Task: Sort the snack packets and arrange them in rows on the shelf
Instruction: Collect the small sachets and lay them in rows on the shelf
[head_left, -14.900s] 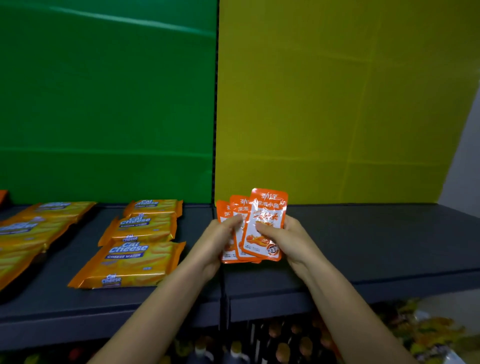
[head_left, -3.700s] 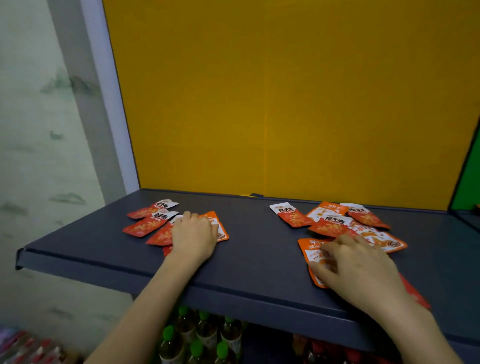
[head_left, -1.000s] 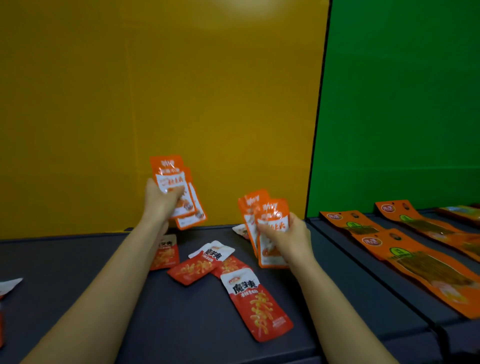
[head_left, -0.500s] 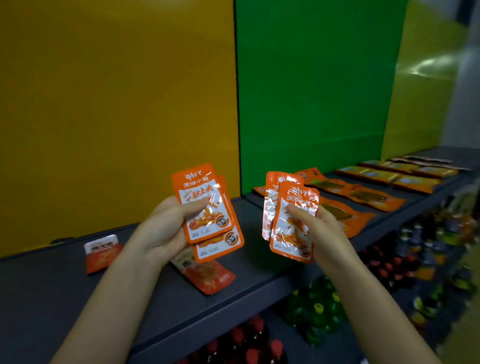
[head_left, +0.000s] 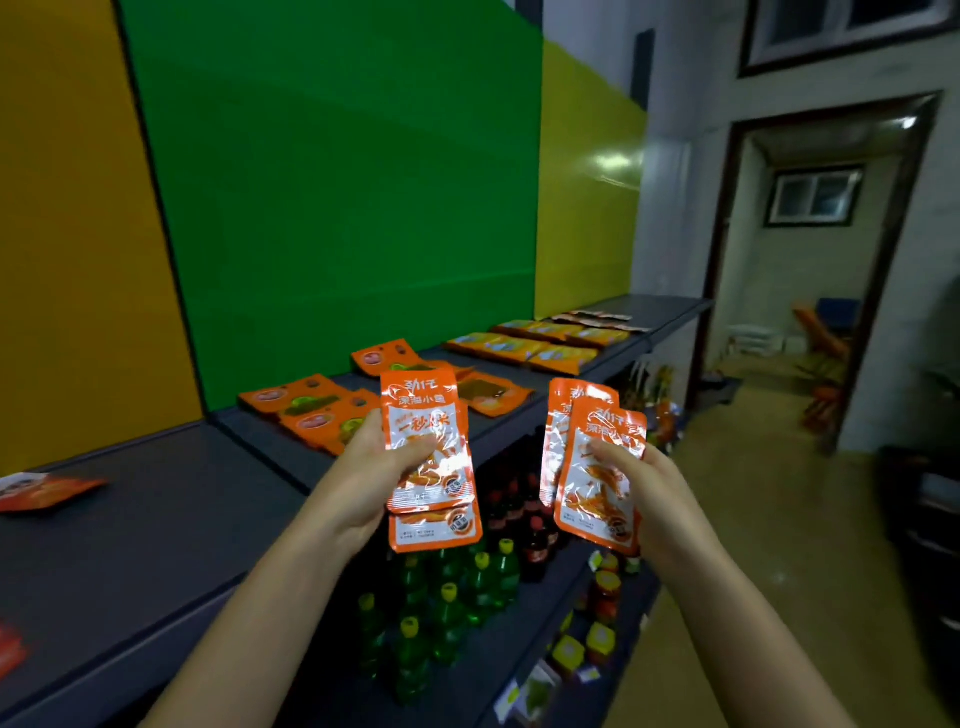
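Observation:
My left hand (head_left: 363, 475) grips two stacked orange snack packets (head_left: 428, 426) with white windows, held upright in front of the dark shelf's (head_left: 156, 530) front edge. My right hand (head_left: 652, 493) grips two more of the same orange packets (head_left: 597, 483), fanned slightly, out over the aisle to the right of the shelf edge. Both hands hang in the air, apart from each other. A red packet (head_left: 47, 491) lies flat on the shelf at far left.
Flat orange packets with green fruit (head_left: 311, 410) lie on the green-backed shelf section; rows of yellow-orange wafer packs (head_left: 540, 345) lie farther right. Green and dark drink bottles (head_left: 447, 597) fill the lower shelf. A doorway (head_left: 810, 270) opens at the right.
The view has swung further right along the shelf. Both hands keep their packets and have moved out past the shelf's front edge; the loose red packets have slid to the far left.

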